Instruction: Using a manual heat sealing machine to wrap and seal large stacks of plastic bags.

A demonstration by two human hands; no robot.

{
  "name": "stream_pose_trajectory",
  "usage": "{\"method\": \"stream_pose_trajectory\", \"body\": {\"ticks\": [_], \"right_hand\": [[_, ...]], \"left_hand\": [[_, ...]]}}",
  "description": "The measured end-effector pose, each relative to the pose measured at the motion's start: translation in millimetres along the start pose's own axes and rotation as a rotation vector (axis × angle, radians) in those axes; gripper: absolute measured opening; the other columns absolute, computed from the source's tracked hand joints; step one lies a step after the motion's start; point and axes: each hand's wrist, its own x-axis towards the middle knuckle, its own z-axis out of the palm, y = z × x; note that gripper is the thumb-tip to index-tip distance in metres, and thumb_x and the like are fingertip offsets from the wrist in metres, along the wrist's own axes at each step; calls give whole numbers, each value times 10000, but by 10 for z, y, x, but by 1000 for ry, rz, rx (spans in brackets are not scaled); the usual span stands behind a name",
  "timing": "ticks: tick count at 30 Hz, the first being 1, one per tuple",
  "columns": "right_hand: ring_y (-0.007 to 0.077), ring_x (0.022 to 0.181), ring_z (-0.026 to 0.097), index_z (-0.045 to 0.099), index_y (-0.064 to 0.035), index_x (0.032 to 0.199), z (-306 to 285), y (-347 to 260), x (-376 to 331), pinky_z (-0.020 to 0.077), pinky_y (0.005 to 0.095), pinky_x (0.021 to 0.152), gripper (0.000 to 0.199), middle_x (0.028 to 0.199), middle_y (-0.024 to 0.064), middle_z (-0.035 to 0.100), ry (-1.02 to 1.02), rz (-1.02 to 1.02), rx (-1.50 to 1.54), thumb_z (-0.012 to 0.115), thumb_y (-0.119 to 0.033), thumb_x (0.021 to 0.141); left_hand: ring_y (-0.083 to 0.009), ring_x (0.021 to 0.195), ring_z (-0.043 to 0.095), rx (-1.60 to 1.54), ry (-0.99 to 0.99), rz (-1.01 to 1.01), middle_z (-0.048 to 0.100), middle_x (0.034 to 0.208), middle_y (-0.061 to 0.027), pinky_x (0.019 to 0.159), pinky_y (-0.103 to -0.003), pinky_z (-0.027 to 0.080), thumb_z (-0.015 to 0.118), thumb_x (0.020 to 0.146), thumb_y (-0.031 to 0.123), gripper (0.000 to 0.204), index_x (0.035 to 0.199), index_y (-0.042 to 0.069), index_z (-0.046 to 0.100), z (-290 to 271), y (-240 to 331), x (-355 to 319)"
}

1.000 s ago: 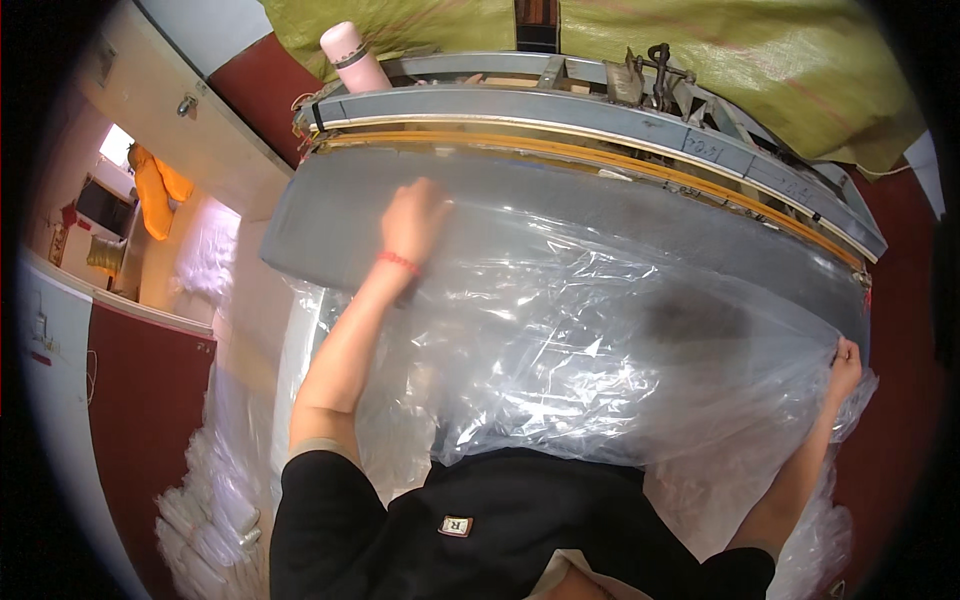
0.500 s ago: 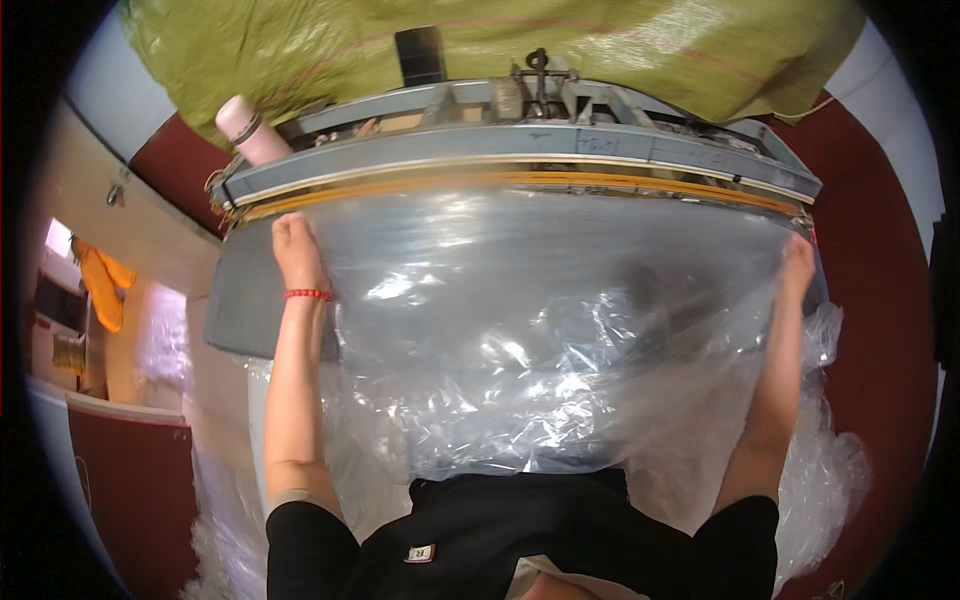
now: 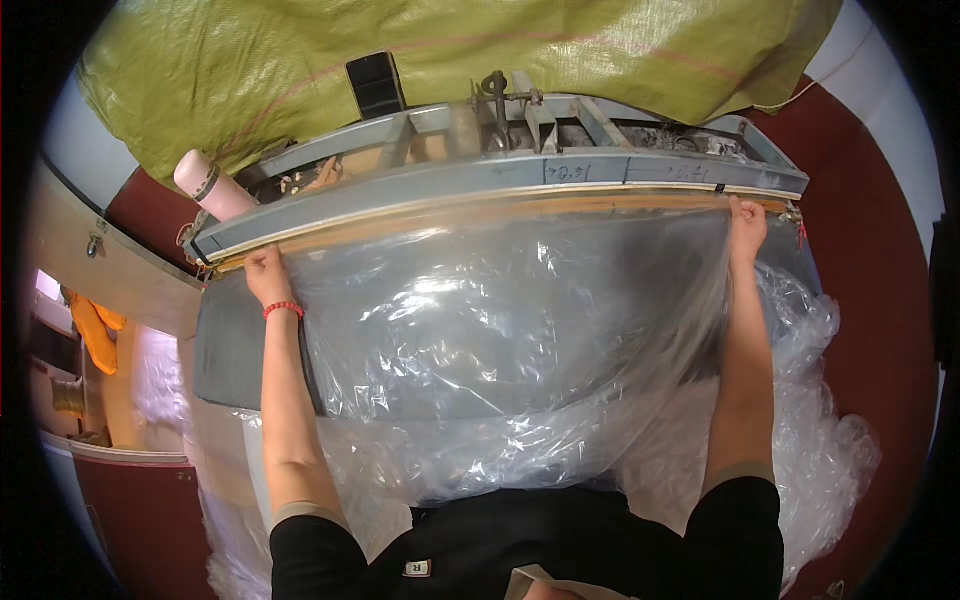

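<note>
A wide sheet of clear plastic film [image 3: 470, 320] is stretched between my two hands over a dark grey board [image 3: 235, 340]. My left hand [image 3: 268, 276] pinches the film's far left corner, just short of the orange-brown strip [image 3: 560, 206] along the metal frame. At the right end of that strip, my right hand [image 3: 746, 230] is closed on the film's other corner, its fingertips against the strip. The film hangs in wrinkled folds toward my body. A red bead bracelet [image 3: 283, 310] circles my left wrist.
Beyond the strip runs a grey metal frame [image 3: 450, 178] with a clamp screw [image 3: 497, 110]. A pink bottle [image 3: 214, 186] lies at its left, and a black phone-like slab [image 3: 376, 86] leans behind against a yellow-green tarp [image 3: 560, 50]. Bunched film [image 3: 820, 450] lies at the right.
My right hand has moved left and farther away, up to the strip, carrying its film corner. My left hand has shifted slightly left. The whole view has tilted a little.
</note>
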Motion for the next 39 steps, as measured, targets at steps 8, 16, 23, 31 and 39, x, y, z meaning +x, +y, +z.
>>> {"method": "stream_pose_trajectory", "body": {"ticks": [8, 16, 23, 31, 39], "right_hand": [[96, 570, 495, 482, -51, 820, 19, -208, 2, 405, 234, 455, 107, 661, 10, 497, -82, 219, 351, 566, -92, 769], [94, 705, 531, 591, 13, 833, -384, -692, -367, 415, 207, 677, 188, 757, 32, 590, -197, -156, 21, 615, -164, 775], [121, 657, 485, 539, 12, 710, -1807, -785, -1326, 404, 245, 642, 95, 692, 53, 541, -97, -345, -377, 578, -47, 774], [356, 709, 555, 581, -18, 710, -2710, -231, -2218, 431, 426, 626, 186, 763, 192, 570, -1183, -45, -1029, 547, -200, 735], [148, 699, 532, 563, -41, 870, -177, -2903, -2261, 421, 273, 559, 225, 797, 71, 551, -1146, -433, -116, 670, -101, 682]], "left_hand": [[-76, 534, 436, -126, 116, -211, 504, 639, -1, 518, -212, 385, 484, 836, 146, 127, 754, 51, 502, -381, -105, 220], [-343, 1096, 416, 812, -437, 518, 485, 1104, -239, 961, -404, 284, 593, 776, 249, 437, 1065, -52, 464, -1118, 411, -912], [-300, 852, 494, 521, -337, 457, 569, 841, -131, 762, -371, 391, 608, 673, 36, 54, 697, 10, 567, -1087, 773, -1119], [-252, 753, 545, 213, -511, 628, 575, 783, -109, 666, -317, 433, 586, 714, 0, 49, 749, 3, 551, -680, 1411, -1861], [-252, 727, 573, 78, -601, 661, 604, 850, -99, 605, -321, 461, 616, 690, 38, 83, 760, 37, 571, -440, 1629, -2463]]}}
